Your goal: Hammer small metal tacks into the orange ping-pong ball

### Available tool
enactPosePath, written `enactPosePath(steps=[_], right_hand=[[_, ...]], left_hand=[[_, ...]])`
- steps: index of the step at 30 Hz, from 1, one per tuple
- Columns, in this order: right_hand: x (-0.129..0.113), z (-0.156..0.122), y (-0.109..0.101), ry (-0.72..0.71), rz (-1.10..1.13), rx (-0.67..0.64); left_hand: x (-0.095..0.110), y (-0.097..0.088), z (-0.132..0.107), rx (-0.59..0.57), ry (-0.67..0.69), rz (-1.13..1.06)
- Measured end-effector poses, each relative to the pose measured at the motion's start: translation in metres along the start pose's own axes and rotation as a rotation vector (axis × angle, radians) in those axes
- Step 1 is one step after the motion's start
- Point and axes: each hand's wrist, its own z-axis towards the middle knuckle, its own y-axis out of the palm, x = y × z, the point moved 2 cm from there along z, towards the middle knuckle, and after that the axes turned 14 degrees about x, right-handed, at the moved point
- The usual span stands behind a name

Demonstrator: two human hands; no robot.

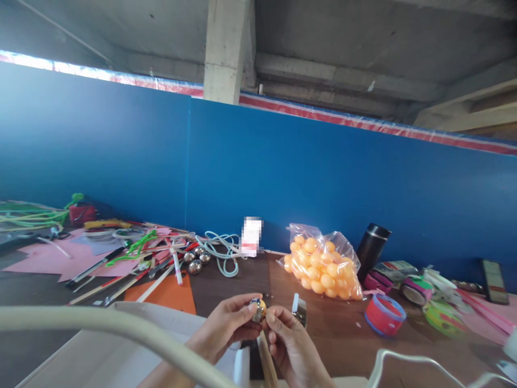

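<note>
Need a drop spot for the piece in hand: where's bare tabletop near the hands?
Bare tabletop between the coiled cord, the orange paper and the bag of orange balls. Another strip between that bag and the red tape roll. Crowded: pink paper and sticks on the left, tape rolls far right.

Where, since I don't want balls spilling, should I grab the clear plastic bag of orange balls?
Pinch the clear plastic bag of orange balls by its crumpled, empty top, coming from above. That loose film stands free over the heap, while the bulging body below is rounded and might slip.
</note>
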Motion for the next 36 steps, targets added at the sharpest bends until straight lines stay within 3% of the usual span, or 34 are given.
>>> enactPosePath(steps=[10, 36], right_hand=[[0.0007, -0.001, 0.0013, 0.051, 0.05, -0.009], [-0.0003, -0.0036, 0.0039, 0.027, 0.026, 0.029]], left_hand=[[0.0012, 0.0002, -0.0004, -0.006, -0.009, -0.01], [-0.0019, -0.0015, 0.0016, 0.005, -0.008, -0.005]])
